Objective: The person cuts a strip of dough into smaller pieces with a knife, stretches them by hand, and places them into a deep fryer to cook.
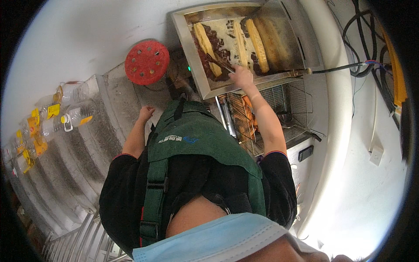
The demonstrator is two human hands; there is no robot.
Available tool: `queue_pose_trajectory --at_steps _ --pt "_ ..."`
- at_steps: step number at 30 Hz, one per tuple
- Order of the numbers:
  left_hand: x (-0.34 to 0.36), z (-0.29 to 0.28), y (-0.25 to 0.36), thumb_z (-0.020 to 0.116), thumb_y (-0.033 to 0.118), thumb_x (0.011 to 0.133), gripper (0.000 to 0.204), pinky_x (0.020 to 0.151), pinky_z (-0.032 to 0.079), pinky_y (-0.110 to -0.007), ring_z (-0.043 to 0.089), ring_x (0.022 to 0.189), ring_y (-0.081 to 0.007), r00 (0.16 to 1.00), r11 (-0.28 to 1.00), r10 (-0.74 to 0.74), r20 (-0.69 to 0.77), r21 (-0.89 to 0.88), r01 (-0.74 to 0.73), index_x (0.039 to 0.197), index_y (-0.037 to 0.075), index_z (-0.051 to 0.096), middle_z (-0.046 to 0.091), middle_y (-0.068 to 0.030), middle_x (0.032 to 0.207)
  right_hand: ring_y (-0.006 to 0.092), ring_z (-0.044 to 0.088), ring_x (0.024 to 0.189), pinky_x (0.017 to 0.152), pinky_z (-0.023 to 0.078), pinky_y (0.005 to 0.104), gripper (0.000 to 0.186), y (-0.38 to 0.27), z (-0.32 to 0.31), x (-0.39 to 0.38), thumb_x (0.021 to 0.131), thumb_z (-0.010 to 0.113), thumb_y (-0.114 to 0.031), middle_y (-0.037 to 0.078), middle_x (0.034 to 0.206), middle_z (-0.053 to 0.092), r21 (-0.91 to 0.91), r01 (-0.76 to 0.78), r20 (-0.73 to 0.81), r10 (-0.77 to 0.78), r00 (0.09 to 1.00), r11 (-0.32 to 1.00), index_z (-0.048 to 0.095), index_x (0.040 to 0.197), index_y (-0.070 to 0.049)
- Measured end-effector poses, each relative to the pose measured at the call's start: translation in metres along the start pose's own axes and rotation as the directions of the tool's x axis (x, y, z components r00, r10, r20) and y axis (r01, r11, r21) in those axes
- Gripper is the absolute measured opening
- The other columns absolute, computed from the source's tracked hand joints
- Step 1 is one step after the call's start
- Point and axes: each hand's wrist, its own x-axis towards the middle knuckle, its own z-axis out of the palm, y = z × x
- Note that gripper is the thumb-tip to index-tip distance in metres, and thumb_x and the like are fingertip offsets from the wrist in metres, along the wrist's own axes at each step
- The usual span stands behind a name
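Note:
Several long, golden fried dough sticks [257,46] float in oil in a rectangular metal fryer [205,89]. My right hand [242,77] is over its near rim, closed around a long, two-pronged brown utensil [221,64], either tongs or cooking chopsticks. Its prongs point to the left, and their tips are at the lower part of the leftmost dough stick [207,48]. Down at my left side, my left hand [147,113] hangs beside the apron with its fingers curled and nothing visible in them.
A round red stool [147,62] with holes in its seat stands left of the fryer. Wire baskets [299,105] with orange-brown food are below it on the right. Plastic bottles [78,115] lie on the steps at left. A black cable [336,69] runs along the wall.

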Motion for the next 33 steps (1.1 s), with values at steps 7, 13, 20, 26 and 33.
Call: queue_pose_trajectory --at_steps 7,13,20,26,33 --pt "0.000 0.003 -0.015 0.067 0.027 0.081 0.034 0.065 0.053 -0.034 0.067 0.069 -0.0210 0.999 1.000 -0.028 0.020 -0.001 0.028 0.101 0.000 0.066 0.069 -0.0129 0.087 0.0345 0.066 0.081 0.070 0.054 0.0421 0.038 0.005 -0.037 -0.033 0.080 0.065 -0.032 0.019 0.085 0.066 -0.131 -0.015 -0.106 0.001 0.994 0.991 0.055 0.105 -0.005" --pt "0.006 -0.001 -0.021 0.067 0.028 0.080 0.035 0.066 0.053 -0.034 0.067 0.068 -0.0212 1.000 1.000 -0.020 0.017 0.019 0.020 0.100 -0.001 0.067 0.069 -0.0136 0.085 0.0297 0.067 0.077 0.069 0.054 0.0421 0.044 0.074 -0.036 -0.002 0.079 0.067 -0.036 0.019 0.086 0.067 -0.012 -0.230 -0.231 0.221 0.948 0.973 0.058 0.105 -0.002" --pt "0.004 0.000 0.014 0.068 0.024 0.080 0.033 0.064 0.053 -0.033 0.067 0.067 -0.0210 1.000 0.999 -0.006 -0.008 -0.050 0.005 0.100 -0.003 0.067 0.068 -0.0136 0.082 0.0243 0.065 0.075 0.067 0.053 0.0371 0.049 0.131 -0.037 0.029 0.083 0.067 -0.032 0.015 0.086 0.066 0.418 -0.540 0.250 0.478 0.842 0.731 0.057 0.118 0.000" --pt "0.009 -0.003 -0.024 0.067 0.022 0.080 0.031 0.060 0.054 -0.034 0.066 0.065 -0.0207 1.000 1.000 0.020 -0.023 -0.013 -0.020 0.099 -0.002 0.067 0.069 -0.0128 0.081 0.0342 0.065 0.087 0.074 0.053 0.0442 0.036 0.074 -0.050 -0.004 0.081 0.066 -0.032 0.018 0.094 0.066 -0.231 -0.156 -0.086 0.139 0.987 0.960 0.061 0.103 -0.005" --pt "-0.006 0.002 0.000 0.066 0.026 0.081 0.033 0.065 0.053 -0.034 0.066 0.065 -0.0215 0.999 0.999 -0.046 0.016 0.002 0.046 0.099 -0.002 0.067 0.069 -0.0137 0.082 0.0311 0.066 0.088 0.072 0.055 0.0395 0.040 0.103 -0.052 -0.011 0.083 0.061 -0.029 0.020 0.100 0.064 -0.284 -0.312 -0.170 0.272 0.947 0.907 0.054 0.110 0.000"
